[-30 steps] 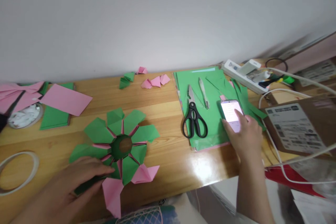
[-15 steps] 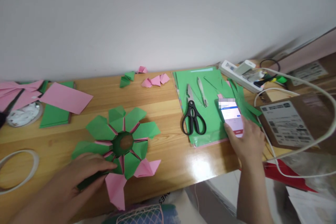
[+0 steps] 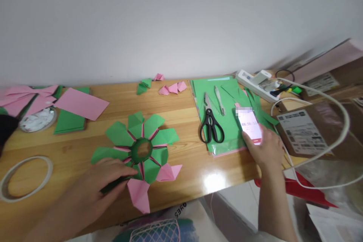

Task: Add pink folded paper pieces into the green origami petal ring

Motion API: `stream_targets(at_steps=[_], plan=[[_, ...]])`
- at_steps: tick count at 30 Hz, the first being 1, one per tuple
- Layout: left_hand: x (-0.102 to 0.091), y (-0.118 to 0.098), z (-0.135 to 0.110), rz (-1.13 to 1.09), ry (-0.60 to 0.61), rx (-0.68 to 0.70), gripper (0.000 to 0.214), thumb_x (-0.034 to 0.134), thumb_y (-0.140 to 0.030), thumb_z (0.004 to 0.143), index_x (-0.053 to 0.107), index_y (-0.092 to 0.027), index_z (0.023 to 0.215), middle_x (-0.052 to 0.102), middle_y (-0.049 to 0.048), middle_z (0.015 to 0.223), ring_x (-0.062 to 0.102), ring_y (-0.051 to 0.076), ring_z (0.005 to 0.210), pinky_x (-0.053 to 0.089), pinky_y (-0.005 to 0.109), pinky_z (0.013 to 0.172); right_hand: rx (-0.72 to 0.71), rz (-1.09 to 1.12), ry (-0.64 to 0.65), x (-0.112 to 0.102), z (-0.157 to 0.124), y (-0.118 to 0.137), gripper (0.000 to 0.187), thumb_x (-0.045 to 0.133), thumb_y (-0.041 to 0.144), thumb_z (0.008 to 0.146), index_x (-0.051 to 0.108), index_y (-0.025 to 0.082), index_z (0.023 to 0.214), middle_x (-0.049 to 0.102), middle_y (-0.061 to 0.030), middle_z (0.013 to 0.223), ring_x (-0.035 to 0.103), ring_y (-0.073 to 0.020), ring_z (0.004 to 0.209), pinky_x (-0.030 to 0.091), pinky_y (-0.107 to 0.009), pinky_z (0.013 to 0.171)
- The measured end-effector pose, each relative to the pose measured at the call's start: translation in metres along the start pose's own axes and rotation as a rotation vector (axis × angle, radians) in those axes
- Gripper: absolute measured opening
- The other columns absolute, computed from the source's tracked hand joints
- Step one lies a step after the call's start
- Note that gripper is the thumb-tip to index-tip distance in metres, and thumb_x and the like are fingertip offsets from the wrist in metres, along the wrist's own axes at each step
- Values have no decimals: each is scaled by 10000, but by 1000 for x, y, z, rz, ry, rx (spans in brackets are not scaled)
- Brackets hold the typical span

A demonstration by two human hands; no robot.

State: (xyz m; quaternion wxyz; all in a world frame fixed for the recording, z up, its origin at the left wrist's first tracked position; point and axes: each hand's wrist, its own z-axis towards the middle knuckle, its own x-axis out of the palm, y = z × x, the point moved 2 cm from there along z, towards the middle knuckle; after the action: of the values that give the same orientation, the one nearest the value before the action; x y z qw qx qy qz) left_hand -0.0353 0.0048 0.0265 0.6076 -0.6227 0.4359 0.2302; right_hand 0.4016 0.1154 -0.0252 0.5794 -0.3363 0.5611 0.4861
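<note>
A folded paper flower (image 3: 155, 159), green petals with pink edges around a round open centre, lies near the table's front edge. Two pink folded pieces stick out on its near side. My left hand (image 3: 107, 185) pinches a dark green folded part of the flower between thumb and fingers. A smartphone (image 3: 249, 128) with a lit screen showing timer-like digits rests on green paper sheets (image 3: 231, 136). My right hand (image 3: 268, 147) grips the phone's lower end, thumb along its left side. Beside the phone lie black-handled scissors (image 3: 210, 124) and a pale cutter-like tool (image 3: 219, 100).
A roll of tape (image 3: 48, 176) lies at left, near stacked green and pink paper (image 3: 82, 104). Small folded pink pieces (image 3: 172, 88) and a green one (image 3: 143, 86) sit toward the wall. A power strip (image 3: 256, 85), white cable (image 3: 342, 113) and cardboard box (image 3: 314, 128) occupy the right.
The phone's screen has changed from a page with a blue bar to large digits. The view has shifted slightly; both hands keep their holds.
</note>
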Motion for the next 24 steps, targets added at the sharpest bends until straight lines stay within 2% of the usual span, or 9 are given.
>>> stream_targets(at_steps=[3, 8, 10, 12, 16, 18, 20, 22, 24], plan=[[-4, -8, 4, 4, -22, 56, 264, 471, -278, 883, 696, -399, 949, 742, -78, 886, 694, 175, 798, 554, 278, 669, -19, 38, -29, 0, 0, 1, 656, 464, 642, 798, 576, 185, 1255, 586, -188, 1188, 522, -393, 1106, 414, -573, 899], [-7, -14, 7, 52, -55, 128, 257, 469, -263, 885, 716, -323, 921, 760, -37, 906, 703, 187, 821, 561, 292, 696, -76, 166, -125, -9, -1, 11, 598, 501, 590, 780, 626, 120, 1127, 615, -221, 1101, 543, -389, 1079, 420, -571, 907], [-6, -14, 7, 61, -79, 155, 249, 476, -252, 882, 715, -310, 921, 762, -31, 901, 704, 183, 816, 562, 283, 692, -121, 253, -156, -15, -10, 22, 487, 499, 559, 800, 660, 141, 993, 656, -189, 997, 593, -338, 995, 460, -506, 877], [-6, -13, 7, 56, -119, 206, 239, 481, -250, 877, 709, -306, 922, 760, -32, 880, 701, 177, 797, 561, 273, 679, -170, 347, -158, -18, -26, 40, 396, 486, 535, 842, 669, 184, 847, 684, -119, 820, 630, -255, 784, 504, -413, 758], [-6, -11, 8, 52, -144, 242, 238, 464, -271, 891, 700, -294, 910, 757, -23, 892, 699, 181, 820, 562, 281, 700, -313, 519, -98, -17, -75, 90, 376, 520, 511, 892, 668, 205, 731, 668, -24, 621, 577, -139, 516, 466, -260, 535], [-6, -10, 8, 55, -128, 246, 261, 441, -271, 902, 701, -293, 896, 756, -22, 882, 697, 182, 818, 559, 280, 701, -386, 574, -78, -17, -99, 114, 394, 549, 486, 896, 622, 202, 634, 618, 7, 539, 534, -108, 463, 417, -227, 481], [-6, -9, 8, 40, -116, 269, 279, 423, -258, 905, 699, -298, 896, 754, -26, 876, 695, 178, 815, 551, 273, 706, -451, 609, -64, -17, -116, 131, 498, 538, 435, 917, 477, 199, 483, 478, 41, 421, 430, -78, 397, 338, -221, 432], [-5, -6, 8, 23, -112, 287, 282, 420, -250, 905, 697, -302, 914, 753, -25, 898, 694, 180, 834, 546, 275, 724, -498, 629, -56, -18, -126, 142, 544, 501, 357, 941, 368, 198, 439, 385, 55, 388, 360, -63, 378, 282, -227, 414], [-2, -2, 8, 11, -129, 296, 266, 434, -275, 905, 699, -294, 929, 749, -9, 914, 689, 193, 848, 543, 292, 732, -529, 645, -54, -22, -130, 148, 529, 486, 293, 944, 343, 197, 444, 358, 60, 391, 339, -57, 378, 258, -230, 405]])
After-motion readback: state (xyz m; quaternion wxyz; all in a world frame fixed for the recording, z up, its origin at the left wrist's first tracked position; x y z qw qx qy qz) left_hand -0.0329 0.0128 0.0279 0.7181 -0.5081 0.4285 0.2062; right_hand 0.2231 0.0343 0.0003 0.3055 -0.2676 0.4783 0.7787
